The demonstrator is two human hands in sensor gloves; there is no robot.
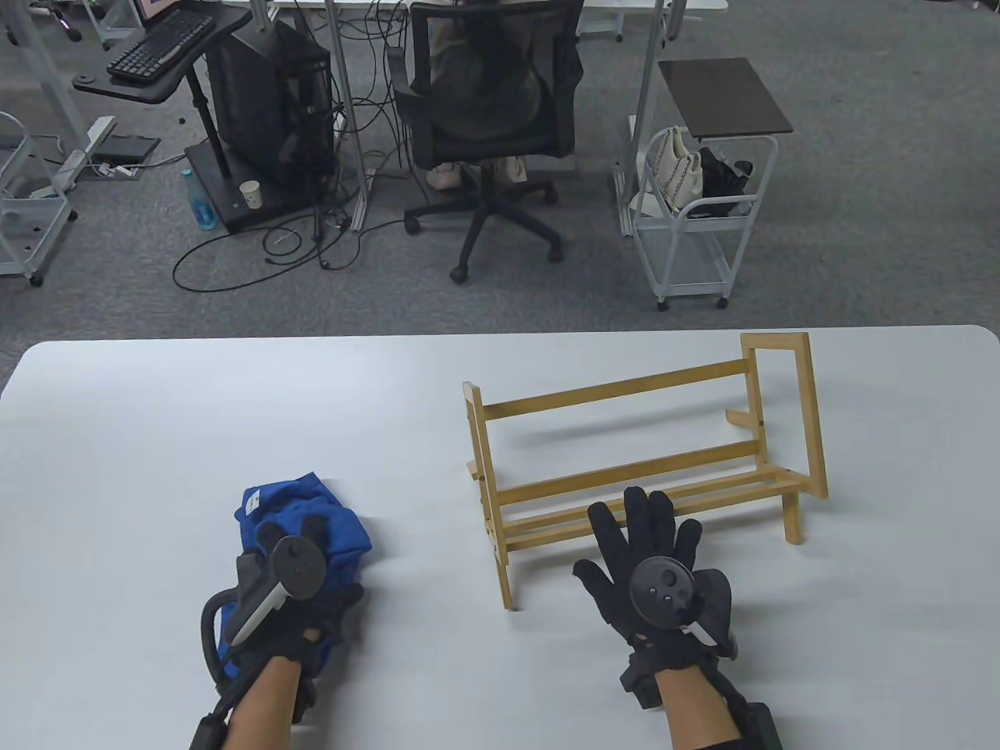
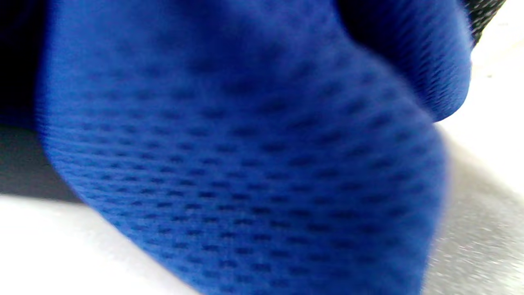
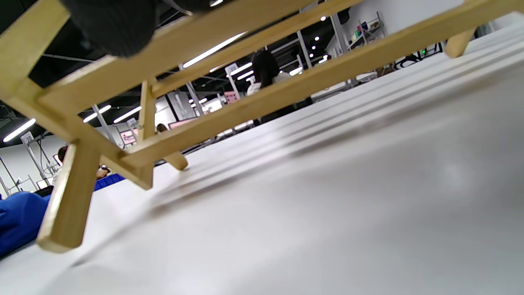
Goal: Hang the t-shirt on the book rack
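A crumpled blue mesh t-shirt [image 1: 328, 523] lies on the white table [image 1: 156, 437] at the front left. My left hand [image 1: 301, 547] lies on top of it with its fingers sunk into the cloth. The cloth fills the left wrist view [image 2: 245, 164]. A wooden book rack [image 1: 641, 453] stands on the table right of centre. My right hand [image 1: 652, 519] is spread open, its fingertips over the rack's front rails. In the right wrist view the rack's rails [image 3: 262, 94] cross close overhead and the t-shirt [image 3: 18, 219] shows at the far left.
Beyond the table's far edge stand an office chair [image 1: 492, 101] and a white rolling cart [image 1: 695, 211] on grey carpet. Bare table surface lies between the t-shirt and the rack [image 1: 422, 469].
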